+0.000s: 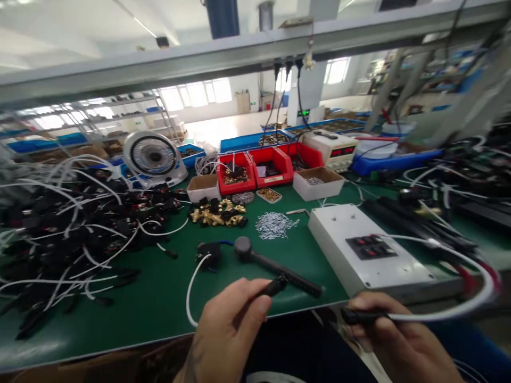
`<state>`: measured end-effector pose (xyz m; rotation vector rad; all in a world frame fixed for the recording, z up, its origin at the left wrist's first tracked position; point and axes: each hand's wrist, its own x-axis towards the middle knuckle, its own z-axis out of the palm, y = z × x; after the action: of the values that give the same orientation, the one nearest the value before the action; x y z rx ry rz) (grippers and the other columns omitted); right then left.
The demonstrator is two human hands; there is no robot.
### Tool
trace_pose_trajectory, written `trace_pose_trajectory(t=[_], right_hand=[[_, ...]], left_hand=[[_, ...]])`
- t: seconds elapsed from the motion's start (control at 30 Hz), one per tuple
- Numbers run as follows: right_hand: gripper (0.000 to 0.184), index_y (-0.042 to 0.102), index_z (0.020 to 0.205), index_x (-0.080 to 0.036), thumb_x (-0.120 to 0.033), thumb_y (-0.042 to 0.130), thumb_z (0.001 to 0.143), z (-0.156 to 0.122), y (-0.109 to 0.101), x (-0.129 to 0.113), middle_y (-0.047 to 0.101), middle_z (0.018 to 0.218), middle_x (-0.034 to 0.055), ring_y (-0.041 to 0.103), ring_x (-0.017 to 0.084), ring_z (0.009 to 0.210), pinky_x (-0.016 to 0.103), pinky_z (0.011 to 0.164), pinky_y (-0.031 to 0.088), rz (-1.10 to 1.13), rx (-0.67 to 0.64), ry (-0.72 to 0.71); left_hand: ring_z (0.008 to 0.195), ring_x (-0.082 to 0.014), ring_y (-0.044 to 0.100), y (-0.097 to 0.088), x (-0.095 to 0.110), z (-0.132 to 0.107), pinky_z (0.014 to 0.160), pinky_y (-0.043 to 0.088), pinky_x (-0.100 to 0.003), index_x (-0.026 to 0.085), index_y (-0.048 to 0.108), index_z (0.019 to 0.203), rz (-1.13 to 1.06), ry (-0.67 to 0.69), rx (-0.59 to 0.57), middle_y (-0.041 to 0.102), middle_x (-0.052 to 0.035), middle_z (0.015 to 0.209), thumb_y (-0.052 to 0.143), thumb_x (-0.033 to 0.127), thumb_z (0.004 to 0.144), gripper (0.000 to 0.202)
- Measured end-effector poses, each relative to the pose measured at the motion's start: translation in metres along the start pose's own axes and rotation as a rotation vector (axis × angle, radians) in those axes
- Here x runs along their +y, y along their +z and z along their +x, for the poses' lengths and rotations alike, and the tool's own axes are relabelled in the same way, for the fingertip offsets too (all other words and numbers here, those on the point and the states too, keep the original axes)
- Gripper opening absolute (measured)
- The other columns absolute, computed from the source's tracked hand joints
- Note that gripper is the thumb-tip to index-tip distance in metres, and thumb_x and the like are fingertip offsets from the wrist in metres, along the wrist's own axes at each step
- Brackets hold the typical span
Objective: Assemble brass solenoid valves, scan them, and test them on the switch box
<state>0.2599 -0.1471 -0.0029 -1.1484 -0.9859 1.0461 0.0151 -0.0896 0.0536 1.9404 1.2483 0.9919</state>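
My left hand is closed around the black end of a white cable near the table's front edge. That white cable loops back to a small black part on the green mat. My right hand is closed on the black tip of a thicker white cable that curves off to the right. A black mallet-like tool lies on the mat just beyond my left hand. The white test box with black and red switches sits between the hands, further back.
A big heap of black parts with white leads covers the left of the green mat. Brass fittings, a pile of silver clips, red bins, cardboard boxes, a small fan and a power supply stand behind.
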Motion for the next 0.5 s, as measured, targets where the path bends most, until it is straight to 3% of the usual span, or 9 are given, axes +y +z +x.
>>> trace_pose_trajectory(t=[0.1, 0.2, 0.5], right_hand=[[0.025, 0.068, 0.093, -0.023, -0.047, 0.067, 0.085, 0.003, 0.012, -0.013, 0.063, 0.063, 0.0010, 0.056, 0.013, 0.055, 0.021, 0.054, 0.046, 0.004, 0.026, -0.064], [0.023, 0.069, 0.094, -0.024, -0.045, 0.066, 0.086, 0.002, 0.016, -0.014, 0.063, 0.066, 0.0003, 0.055, 0.012, 0.057, 0.021, 0.055, 0.045, 0.036, 0.017, -0.080], [0.018, 0.069, 0.098, -0.027, -0.042, 0.065, 0.088, -0.003, 0.020, -0.013, 0.064, 0.074, -0.0004, 0.056, 0.011, 0.062, 0.018, 0.058, 0.046, 0.028, -0.017, -0.132]], left_hand=[[0.072, -0.0111, 0.065, 0.023, -0.001, -0.004, 0.065, 0.050, -0.017, 0.029, 0.067, 0.106, -0.008, 0.162, -0.044, 0.069, 0.0028, 0.083, 0.054, 0.027, 0.093, 0.019], [0.079, -0.0118, 0.067, 0.031, -0.002, -0.003, 0.068, 0.052, -0.017, 0.027, 0.063, 0.112, 0.003, 0.268, -0.072, 0.071, 0.0020, 0.091, 0.054, 0.024, 0.093, 0.021], [0.078, -0.0112, 0.065, 0.038, -0.002, -0.003, 0.070, 0.052, -0.018, 0.023, 0.061, 0.112, 0.048, 0.316, -0.118, 0.068, 0.0002, 0.089, 0.053, 0.022, 0.094, 0.020]])
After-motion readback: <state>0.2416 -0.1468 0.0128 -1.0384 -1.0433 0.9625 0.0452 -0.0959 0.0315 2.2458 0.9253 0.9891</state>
